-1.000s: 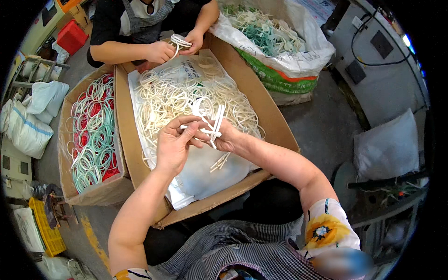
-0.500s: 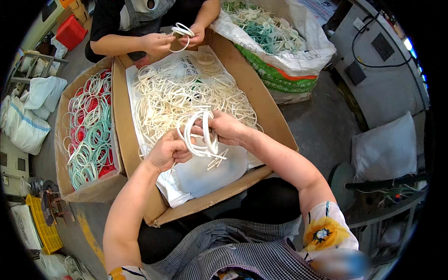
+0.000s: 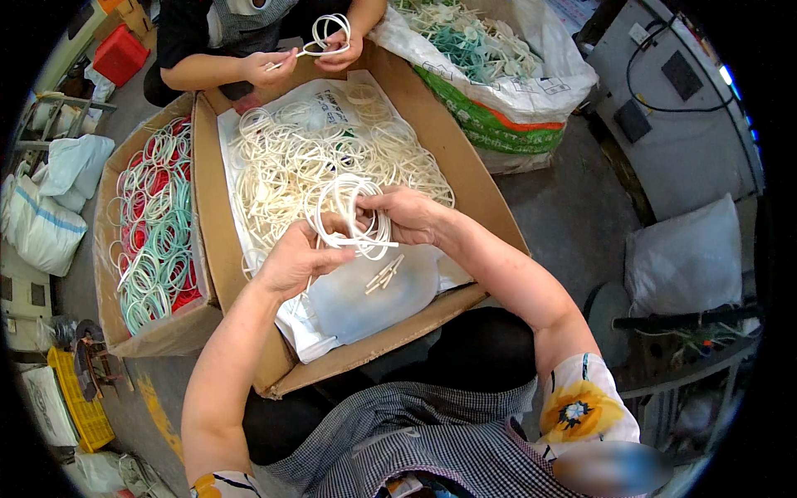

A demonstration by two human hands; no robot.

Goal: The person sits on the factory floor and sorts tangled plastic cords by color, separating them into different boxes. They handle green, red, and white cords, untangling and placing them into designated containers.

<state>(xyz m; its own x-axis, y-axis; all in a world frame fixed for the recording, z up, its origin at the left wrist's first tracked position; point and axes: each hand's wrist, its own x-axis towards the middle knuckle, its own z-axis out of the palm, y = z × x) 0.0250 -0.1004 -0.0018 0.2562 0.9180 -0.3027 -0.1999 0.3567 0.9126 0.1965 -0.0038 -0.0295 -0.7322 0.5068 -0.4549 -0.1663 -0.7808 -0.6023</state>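
Both my hands grip a loose bundle of white plastic rings [image 3: 342, 192] above a cardboard box [image 3: 490, 207]. My left hand [image 3: 300, 256] is closed on the bundle's left side, thumb pointing right. On its right side my right hand [image 3: 403, 214] pinches the rings, with some fingertips hidden behind them. Below the bundle, several short white sticks [image 3: 384, 275] lie on a clear plastic bag [image 3: 378, 307] at the box's near end. A heap of cream-white rings [image 3: 324, 162] covers the white sheet beyond my hands.
Left of the box stands another carton [image 3: 162, 336] with green, white and red rings. A woven sack [image 3: 490, 116] of pale scraps is at the far right. Across the box, a co-worker's hands [image 3: 336, 54] hold a white ring piece. A machine table [image 3: 689, 373] stands right.
The short sticks, which hung by the bundle's lower edge, now lie apart on the plastic bag. My hands have shifted slightly on the rings. The co-worker's hands have drawn their piece out.
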